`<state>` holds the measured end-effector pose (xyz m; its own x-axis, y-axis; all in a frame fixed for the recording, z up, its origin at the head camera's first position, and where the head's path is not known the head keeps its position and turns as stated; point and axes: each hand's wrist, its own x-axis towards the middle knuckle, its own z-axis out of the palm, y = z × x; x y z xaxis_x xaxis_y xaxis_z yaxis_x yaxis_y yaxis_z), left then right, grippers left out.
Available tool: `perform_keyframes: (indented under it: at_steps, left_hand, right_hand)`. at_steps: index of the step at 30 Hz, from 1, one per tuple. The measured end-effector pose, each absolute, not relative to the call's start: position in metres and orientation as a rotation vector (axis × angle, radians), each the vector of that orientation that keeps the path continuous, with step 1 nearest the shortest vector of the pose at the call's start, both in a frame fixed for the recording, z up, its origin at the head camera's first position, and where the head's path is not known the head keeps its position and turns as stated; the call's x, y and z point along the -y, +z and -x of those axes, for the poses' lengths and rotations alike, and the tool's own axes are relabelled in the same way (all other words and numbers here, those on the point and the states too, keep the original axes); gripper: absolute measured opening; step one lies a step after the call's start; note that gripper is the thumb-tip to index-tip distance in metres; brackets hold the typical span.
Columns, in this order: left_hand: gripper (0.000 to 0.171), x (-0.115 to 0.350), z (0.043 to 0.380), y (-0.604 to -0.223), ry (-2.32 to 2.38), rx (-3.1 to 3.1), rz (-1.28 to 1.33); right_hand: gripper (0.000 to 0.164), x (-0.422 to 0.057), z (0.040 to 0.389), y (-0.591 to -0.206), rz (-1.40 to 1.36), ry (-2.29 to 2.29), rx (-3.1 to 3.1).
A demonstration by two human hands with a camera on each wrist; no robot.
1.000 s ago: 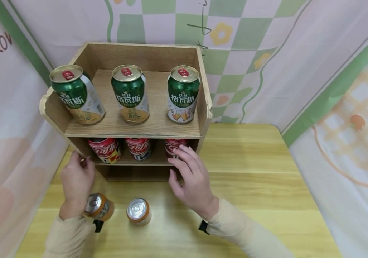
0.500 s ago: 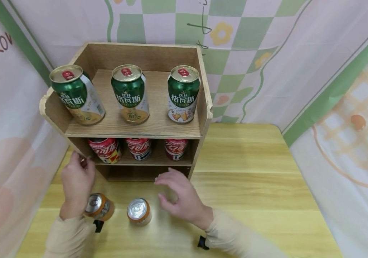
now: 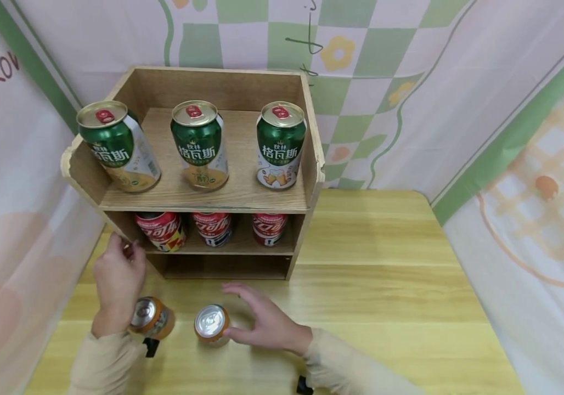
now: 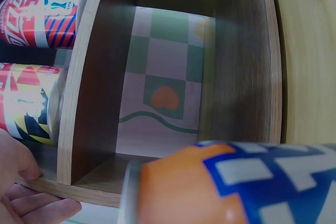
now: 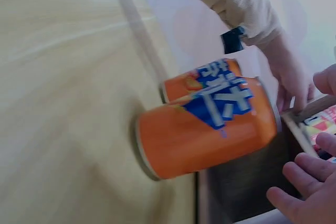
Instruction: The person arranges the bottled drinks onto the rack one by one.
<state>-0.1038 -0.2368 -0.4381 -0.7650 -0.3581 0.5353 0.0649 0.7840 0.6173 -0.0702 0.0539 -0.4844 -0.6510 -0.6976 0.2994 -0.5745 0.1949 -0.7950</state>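
My left hand [image 3: 119,277] grips the front left edge of a wooden shelf [image 3: 242,148]; in the left wrist view its thumb lies inside the side panel and its fingers outside. With fingers spread, my right hand [image 3: 268,325] is beside an orange soda can [image 3: 211,325] standing on the table. Its thumb tip is right by the can; whether it touches, I cannot tell. Another orange soda can [image 3: 156,318] stands close to my left wrist. Both cans show blue labels with white lettering in the right wrist view.
Green kvass cans [image 3: 199,144] stand on the top tier, three in a row. Below them are three red cola cans [image 3: 213,227] on the middle tier. The bottom compartment [image 3: 225,267] opens towards me. A patterned cloth [image 3: 390,99] hangs behind the table [image 3: 385,274].
My right hand has come down from the red can at the middle tier's right, moving left and nearer to the upright orange can. My left hand has stayed on the shelf edge.
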Motion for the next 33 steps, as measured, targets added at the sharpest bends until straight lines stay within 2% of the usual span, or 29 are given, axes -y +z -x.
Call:
perform_keyframes:
  at_steps: [7, 14, 26, 33]
  left_hand:
    - [0.015, 0.236, 0.105, -0.438, -0.829, 2.304, -0.205]
    - [0.016, 0.236, 0.106, -0.439, -0.828, 2.299, -0.208]
    - [0.016, 0.237, 0.105, -0.440, -0.821, 2.303, -0.225]
    - [0.015, 0.236, 0.104, -0.440, -0.830, 2.297, -0.218]
  right_hand:
    - [0.085, -0.043, 0.071, -0.502, 1.103, -1.379, -2.260]
    - [0.094, -0.026, 0.074, -0.512, 1.111, -1.350, -2.204]
    - [0.087, -0.013, 0.071, -0.527, 1.154, -1.381, -2.195]
    - [0.081, -0.013, 0.068, -0.533, 1.059, -1.477, -2.144]
